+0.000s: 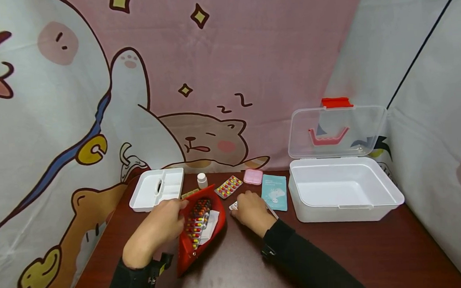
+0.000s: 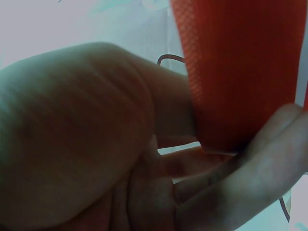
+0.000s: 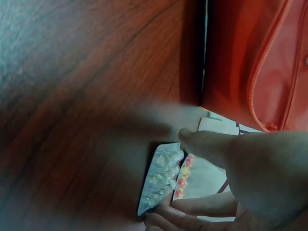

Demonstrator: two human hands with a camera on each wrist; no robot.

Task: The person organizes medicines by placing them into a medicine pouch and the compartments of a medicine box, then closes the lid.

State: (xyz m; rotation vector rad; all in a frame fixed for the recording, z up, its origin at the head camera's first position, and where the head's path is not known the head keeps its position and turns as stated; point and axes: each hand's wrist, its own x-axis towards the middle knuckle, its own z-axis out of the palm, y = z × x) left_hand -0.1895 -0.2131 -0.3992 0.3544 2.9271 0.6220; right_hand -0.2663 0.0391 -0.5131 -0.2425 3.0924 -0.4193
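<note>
My left hand (image 1: 160, 225) grips the upper left edge of a red zip pouch (image 1: 186, 259), which stands tilted with its mouth open. Inside the pouch lie blister packs of red and yellow capsules (image 1: 195, 223) and a white packet (image 1: 209, 229). In the left wrist view, the thumb and fingers close around the red pouch (image 2: 245, 72). Just right of the pouch, my right hand (image 1: 254, 213) is low over the table. Its thumb and fingers hold a silver blister pack (image 3: 161, 178) with clear bubbles by its ends; the head view mostly hides that pack.
Behind the pouch are a white compartment case (image 1: 173, 178), a small white bottle (image 1: 202, 181) and a red-and-yellow capsule blister pack (image 1: 229, 187). A pink box (image 1: 253, 176) and a teal packet (image 1: 274, 192) lie farther right, beside a white bin (image 1: 338, 214) with its clear lid raised.
</note>
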